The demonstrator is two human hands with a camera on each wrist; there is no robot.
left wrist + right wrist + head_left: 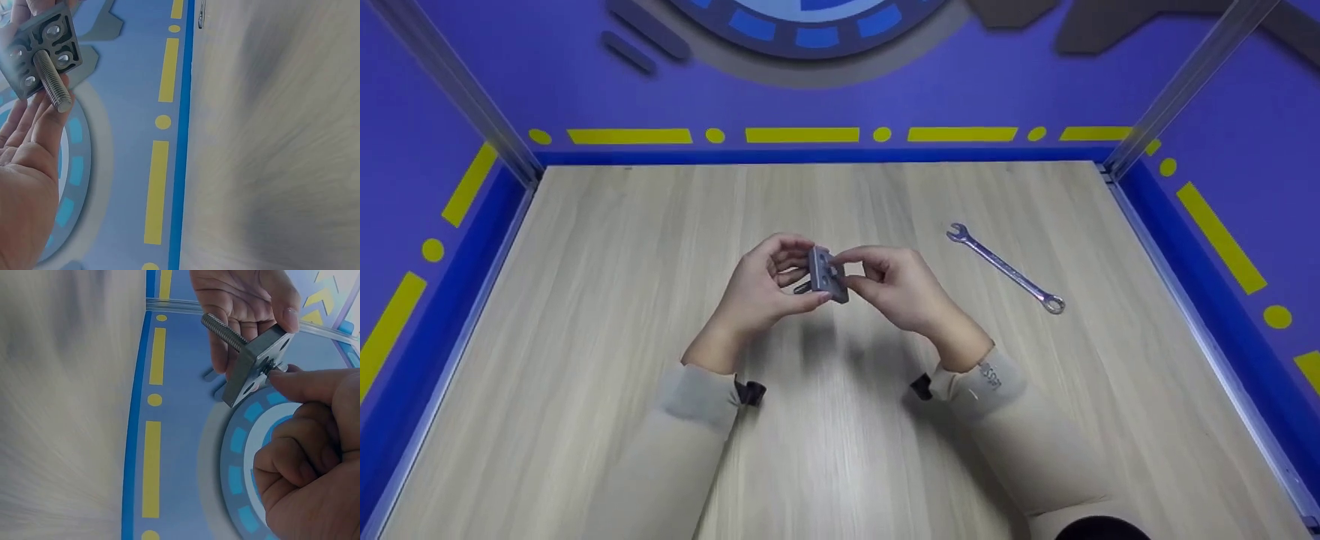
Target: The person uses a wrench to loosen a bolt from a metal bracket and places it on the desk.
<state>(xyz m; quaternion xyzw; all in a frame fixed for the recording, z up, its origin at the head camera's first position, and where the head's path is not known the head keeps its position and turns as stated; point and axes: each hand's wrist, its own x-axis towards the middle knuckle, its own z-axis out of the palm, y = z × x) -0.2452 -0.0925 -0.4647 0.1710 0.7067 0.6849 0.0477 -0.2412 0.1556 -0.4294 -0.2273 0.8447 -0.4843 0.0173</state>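
Observation:
My left hand grips a small grey square metal plate by its edges, thumb at the lower edge and fingers at the upper one. The plate is tilted and held up over the table. A threaded bolt passes through its middle, the shank sticking out toward the left palm. In the left wrist view, holes sit near the plate's corners. My right hand pinches the bolt's end on the opposite face with thumb and forefinger, the other fingers curled in. The fingertips partly hide that end.
A combination wrench lies slantwise on the wooden table, right of the hands. Blue panels with yellow marks stand along the back and both sides. Metal posts rise at the back corners.

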